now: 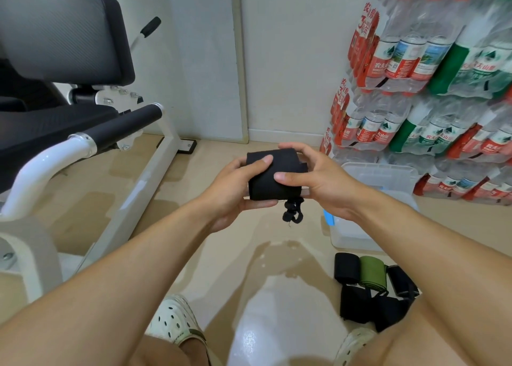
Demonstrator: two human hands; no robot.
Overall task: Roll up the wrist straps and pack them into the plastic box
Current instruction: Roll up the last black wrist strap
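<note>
A glossy beige floor (221,254) carries everything. Near right, a cluster of rolled wrist straps (374,288), black with one green, lies just beside a clear plastic box (357,235). Stacked packs of water bottles (443,132) stand far right; a white exercise machine (155,171) stands left.

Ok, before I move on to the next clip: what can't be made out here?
Head view only:
- Clear plastic box: the right hand and forearm cover much of it, so its contents are unreadable.
- Rolled black wrist strap: both hands, including the left hand, hide its ends.
- Pile of black and green straps: the right thigh cuts it off, so no count.
</note>
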